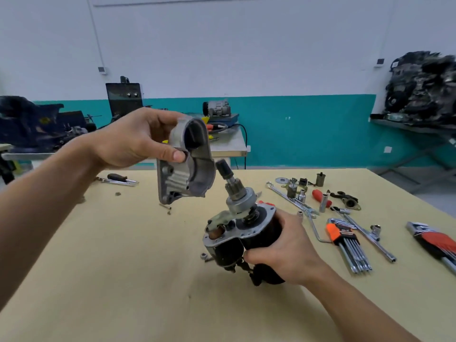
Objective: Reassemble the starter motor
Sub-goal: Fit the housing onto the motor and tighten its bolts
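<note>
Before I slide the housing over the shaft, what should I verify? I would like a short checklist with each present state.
1. Grey cast-metal nose housing held securely by the left grip: ok, thumb and fingers curl round it.
2. Black cylindrical motor body steadied by the right grip: ok.
3. Silver pinion shaft with black tip exposed, pointing up: ok.
4. Housing lined up over the shaft: not ok, it sits up and left, apart from the tip.
5. Lever inside the motor front properly seated: cannot tell.
6. Small loose bolt ready on the beige wooden table: ok.
</note>
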